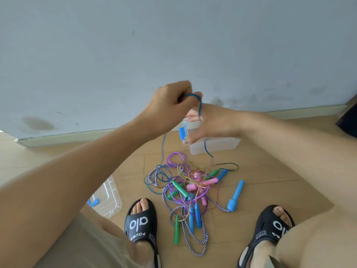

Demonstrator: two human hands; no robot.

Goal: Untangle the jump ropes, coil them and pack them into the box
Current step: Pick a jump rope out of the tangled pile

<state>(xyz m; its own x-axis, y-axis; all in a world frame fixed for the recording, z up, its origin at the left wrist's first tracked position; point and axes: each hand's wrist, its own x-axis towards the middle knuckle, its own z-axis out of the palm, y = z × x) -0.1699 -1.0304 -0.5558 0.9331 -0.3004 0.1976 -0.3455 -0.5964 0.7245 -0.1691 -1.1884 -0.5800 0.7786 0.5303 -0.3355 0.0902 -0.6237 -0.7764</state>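
A tangle of jump ropes (191, 188) lies on the wooden floor between my feet, with green, pink and blue handles and purple, blue and striped cords. My left hand (173, 99) is raised above it, pinching a thin blue rope (201, 105) that loops over its fingers. Just right of it, my right hand (210, 122) holds the same rope lower down, fingers partly closed; the rope trails from both hands down to the pile. The clear plastic box (214, 145) with a blue latch stands behind the pile, partly hidden by my right hand.
A clear lid (108, 200) with a blue clip lies on the floor at the left, by my left foot. My two black sandals (141, 223) flank the pile. A grey wall with a baseboard stands close behind the box. A dark object sits at the far right edge.
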